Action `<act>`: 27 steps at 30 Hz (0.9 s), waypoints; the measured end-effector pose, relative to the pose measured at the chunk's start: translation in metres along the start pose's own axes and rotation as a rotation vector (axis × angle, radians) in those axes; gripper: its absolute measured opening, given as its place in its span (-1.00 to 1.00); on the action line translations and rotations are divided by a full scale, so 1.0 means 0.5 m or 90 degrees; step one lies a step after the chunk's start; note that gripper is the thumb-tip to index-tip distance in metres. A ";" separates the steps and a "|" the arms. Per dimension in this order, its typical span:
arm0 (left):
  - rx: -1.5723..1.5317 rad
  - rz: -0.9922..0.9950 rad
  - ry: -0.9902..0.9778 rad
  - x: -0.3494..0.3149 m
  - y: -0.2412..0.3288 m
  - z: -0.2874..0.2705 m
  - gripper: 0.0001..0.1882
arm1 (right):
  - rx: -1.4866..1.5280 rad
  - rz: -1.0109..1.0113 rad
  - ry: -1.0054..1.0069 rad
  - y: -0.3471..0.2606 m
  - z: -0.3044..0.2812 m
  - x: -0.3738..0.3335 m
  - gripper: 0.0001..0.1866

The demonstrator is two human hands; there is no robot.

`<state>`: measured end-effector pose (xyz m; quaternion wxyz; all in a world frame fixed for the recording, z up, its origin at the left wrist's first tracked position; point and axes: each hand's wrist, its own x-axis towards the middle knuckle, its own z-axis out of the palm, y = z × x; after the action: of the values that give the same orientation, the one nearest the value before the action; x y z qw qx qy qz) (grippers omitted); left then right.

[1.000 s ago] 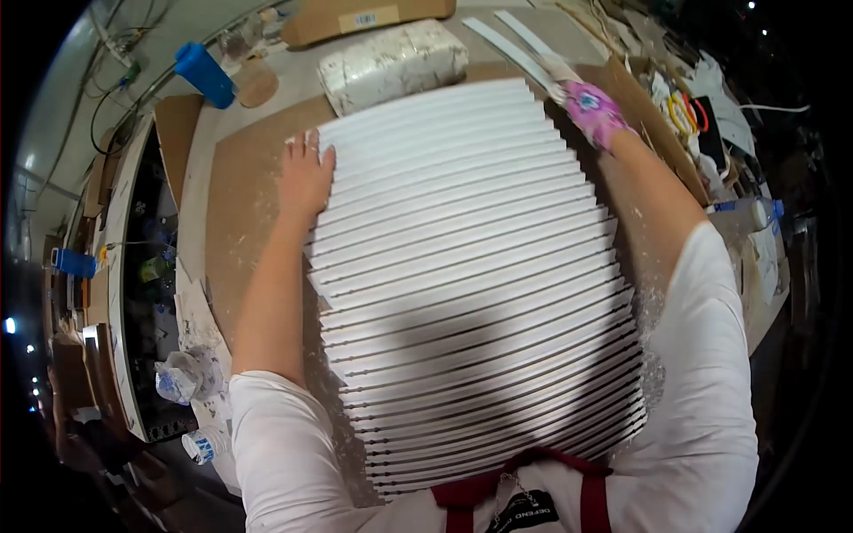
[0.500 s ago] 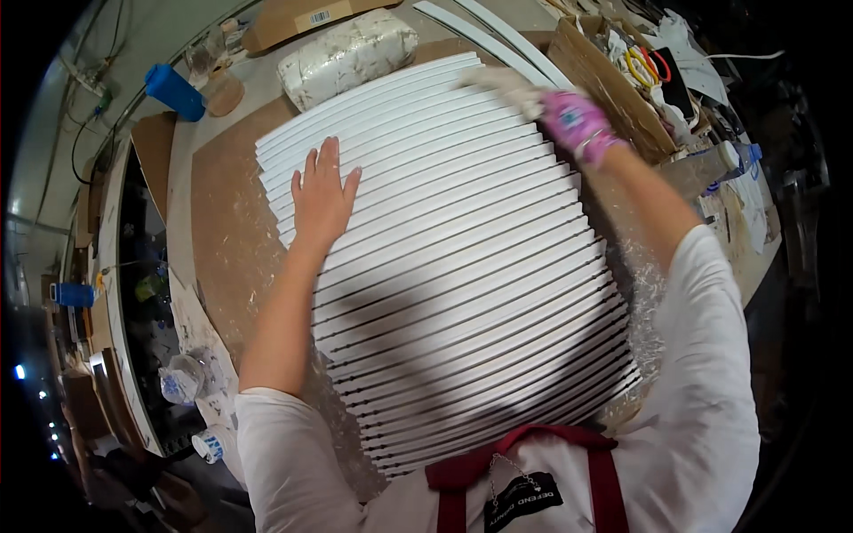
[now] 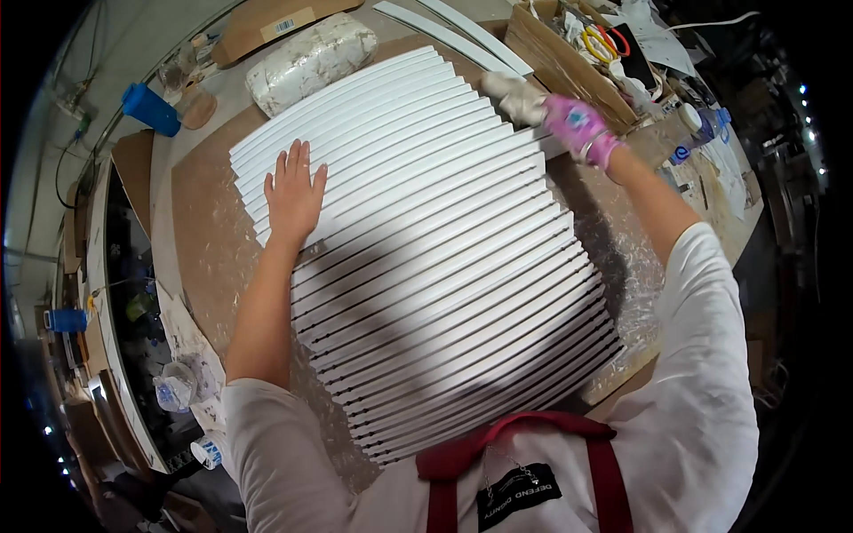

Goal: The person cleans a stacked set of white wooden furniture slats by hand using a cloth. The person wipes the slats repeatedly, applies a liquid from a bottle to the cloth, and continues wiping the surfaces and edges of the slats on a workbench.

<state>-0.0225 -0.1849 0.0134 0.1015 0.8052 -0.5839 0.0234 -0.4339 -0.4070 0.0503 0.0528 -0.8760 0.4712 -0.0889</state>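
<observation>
A wide row of white slats (image 3: 426, 240) lies side by side across the work surface. My bare left hand (image 3: 295, 188) rests flat on the slats at their upper left, fingers stretched out and holding nothing. My right hand (image 3: 520, 99) wears a pale, stained glove with a pink patterned cuff. It is at the right ends of the upper slats, over or just beyond their edge. Its fingers are bunched and blurred, so whether they hold anything is unclear. Below the cuff, one slat end (image 3: 540, 140) sticks out to the right.
Behind the slats lie a wrapped white bundle (image 3: 311, 64) and two loose white strips (image 3: 449, 40). An open cardboard box (image 3: 569, 67) with scissors (image 3: 604, 43) stands at the far right, near plastic bottles (image 3: 684, 124). A blue cup (image 3: 149, 108) is at the far left.
My right hand has moved right, from over the upper slats to their right ends. My left hand stays flat on the slats. The whole view has shifted slightly.
</observation>
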 end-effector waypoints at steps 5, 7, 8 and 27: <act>0.022 -0.012 0.095 -0.040 -0.016 -0.023 -0.40 | 0.435 0.117 0.060 0.074 -0.081 0.021 -0.77; -0.116 -0.007 0.317 -0.079 -0.092 -0.005 -0.40 | 0.378 0.085 0.017 0.103 -0.046 -0.012 -0.76; -0.291 -0.038 0.277 -0.103 -0.122 -0.007 -0.42 | 0.308 0.101 0.027 0.123 -0.008 -0.025 -0.77; -0.278 0.010 0.172 -0.185 -0.001 -0.060 -0.36 | 0.373 -0.053 0.084 -0.173 -0.046 -0.044 -0.71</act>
<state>-0.0486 -0.0926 0.0280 0.3498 0.7490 -0.5626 0.0050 -0.3797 -0.3413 0.0857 0.2688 -0.8342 0.3916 -0.2801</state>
